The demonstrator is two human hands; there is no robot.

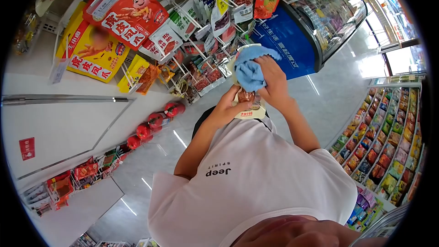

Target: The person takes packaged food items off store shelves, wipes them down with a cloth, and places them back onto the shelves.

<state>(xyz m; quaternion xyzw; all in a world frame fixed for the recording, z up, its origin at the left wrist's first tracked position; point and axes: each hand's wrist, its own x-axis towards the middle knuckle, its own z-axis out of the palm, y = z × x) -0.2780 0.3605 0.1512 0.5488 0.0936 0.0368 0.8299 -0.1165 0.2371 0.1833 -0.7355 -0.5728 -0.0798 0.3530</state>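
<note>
My left hand (226, 107) is closed on a cream snack packet (257, 112) with red lettering and a clear window that shows brown food. The packet is in front of my chest, pinched with my thumb across its face. My right hand (273, 81) grips a bunched light-blue cloth (250, 69), pressed against the packet's upper part. The cloth and fingers hide much of that part, and cream edging shows beyond the cloth. Just past my hands, several small snack bags (208, 78) hang on metal hooks.
Large red (132, 7) and yellow (93, 55) snack bags hang at upper left. Below them is a white cabinet (59, 132), with red fire extinguishers (155, 120) on the floor. A blue-fronted display case (286, 41) stands ahead; shelves of colourful packets (382, 142) line the right.
</note>
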